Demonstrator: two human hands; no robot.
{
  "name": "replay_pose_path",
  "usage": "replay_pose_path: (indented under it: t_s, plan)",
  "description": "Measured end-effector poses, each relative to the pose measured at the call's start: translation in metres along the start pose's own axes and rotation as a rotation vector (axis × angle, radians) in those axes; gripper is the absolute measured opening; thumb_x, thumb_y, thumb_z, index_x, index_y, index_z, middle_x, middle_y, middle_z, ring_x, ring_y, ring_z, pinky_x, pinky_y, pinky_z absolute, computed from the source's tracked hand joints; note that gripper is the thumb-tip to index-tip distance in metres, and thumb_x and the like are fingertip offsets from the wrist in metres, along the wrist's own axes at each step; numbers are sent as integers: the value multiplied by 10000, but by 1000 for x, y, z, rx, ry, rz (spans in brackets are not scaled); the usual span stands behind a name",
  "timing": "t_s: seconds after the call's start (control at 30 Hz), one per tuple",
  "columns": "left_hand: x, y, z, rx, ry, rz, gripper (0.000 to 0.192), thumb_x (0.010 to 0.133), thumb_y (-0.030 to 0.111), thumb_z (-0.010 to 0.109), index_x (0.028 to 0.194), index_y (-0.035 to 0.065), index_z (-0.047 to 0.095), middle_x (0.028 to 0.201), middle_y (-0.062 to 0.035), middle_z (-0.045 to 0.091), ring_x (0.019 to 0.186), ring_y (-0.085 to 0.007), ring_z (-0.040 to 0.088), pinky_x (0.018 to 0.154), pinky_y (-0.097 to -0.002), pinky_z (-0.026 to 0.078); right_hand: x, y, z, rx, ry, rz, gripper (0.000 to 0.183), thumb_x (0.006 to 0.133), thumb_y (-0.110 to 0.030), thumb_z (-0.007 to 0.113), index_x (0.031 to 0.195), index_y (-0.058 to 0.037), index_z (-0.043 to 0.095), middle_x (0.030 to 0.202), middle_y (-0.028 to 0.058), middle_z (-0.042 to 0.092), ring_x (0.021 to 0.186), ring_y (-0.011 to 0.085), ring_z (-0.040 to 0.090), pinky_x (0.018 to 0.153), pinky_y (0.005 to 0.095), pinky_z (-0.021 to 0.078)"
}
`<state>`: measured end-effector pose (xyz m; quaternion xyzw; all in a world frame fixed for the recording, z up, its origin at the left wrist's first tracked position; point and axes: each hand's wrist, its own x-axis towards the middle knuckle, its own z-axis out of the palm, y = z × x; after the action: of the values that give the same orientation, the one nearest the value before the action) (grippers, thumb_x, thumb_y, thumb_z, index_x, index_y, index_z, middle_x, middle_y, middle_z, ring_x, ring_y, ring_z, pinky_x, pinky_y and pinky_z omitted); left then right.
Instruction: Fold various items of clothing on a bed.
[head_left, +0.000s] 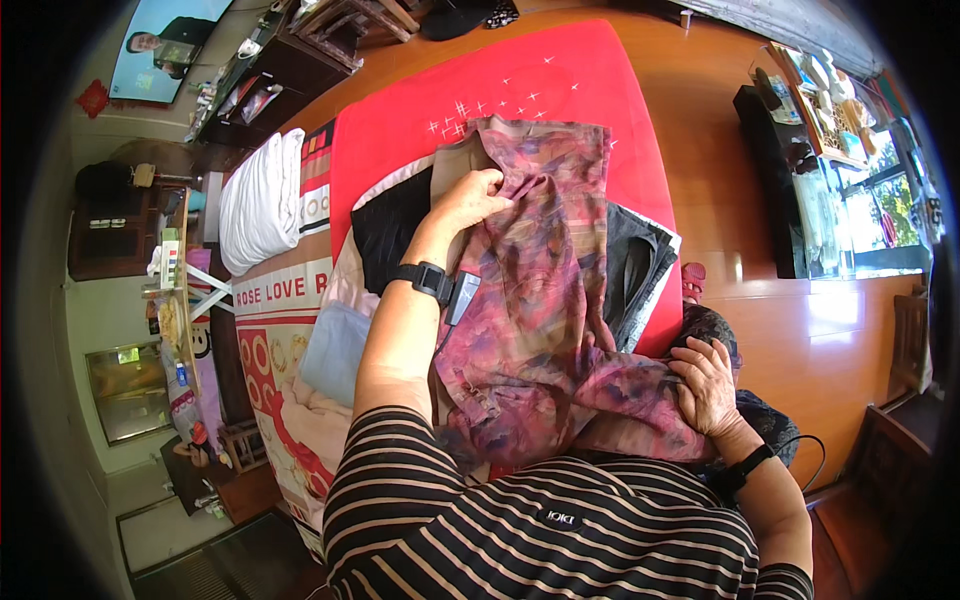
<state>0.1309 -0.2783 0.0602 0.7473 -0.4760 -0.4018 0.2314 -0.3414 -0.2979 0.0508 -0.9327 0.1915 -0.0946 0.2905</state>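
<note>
A patterned garment in pink, purple and brown lies spread and wrinkled on the bed before me. My left hand pinches a fold of it near its upper left part. Resting on the garment's lower right part, my right hand has its fingers slightly bent and spread. Dark folded clothing shows from under the garment on the right, and a black cloth on the left. Each of my wrists bears a black strap.
The bed has a red cover. A folded white quilt lies at its left, with a light blue cloth nearer me. Farther left is a shelf; at the right stands a black cabinet on the wooden floor.
</note>
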Motion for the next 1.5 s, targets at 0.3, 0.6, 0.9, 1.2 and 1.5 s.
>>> replay_pose_path:
  t_s: [0.3,0.6,0.9,1.2,1.5]
  plan:
    - [22,-38,13,-85,143,-16,219,880,210,666,891,12,572,760,12,559,689,-86,486,610,-277,417,-1,-4,3,0,10,4,336,724,-156,594,1048,-74,620,1174,98,595,1211,302,474,1074,503,261]
    - [19,-24,-4,52,435,182,190,826,135,713,750,8,593,675,34,546,637,-59,474,586,-253,404,1,-3,2,-17,13,-7,334,733,-162,592,1053,-72,619,1173,96,594,1203,295,479,1074,497,265]
    - [26,36,-41,71,540,614,125,806,57,724,782,-9,621,953,-75,661,908,-91,584,774,-244,479,2,-1,2,-1,5,-9,342,731,-173,600,1056,-69,619,1179,96,589,1208,296,474,1074,491,260]
    - [99,50,9,-41,91,253,68,818,81,702,852,36,663,759,6,635,709,-70,548,634,-224,449,3,1,3,0,-1,-4,326,732,-188,621,1041,-87,638,1174,78,595,1211,275,478,1070,482,266]
    - [164,20,58,-149,23,270,136,834,23,657,966,8,633,851,-40,653,802,-122,602,713,-263,490,4,5,1,25,-6,5,328,714,-202,634,1027,-105,649,1169,60,607,1201,264,491,1064,471,277]
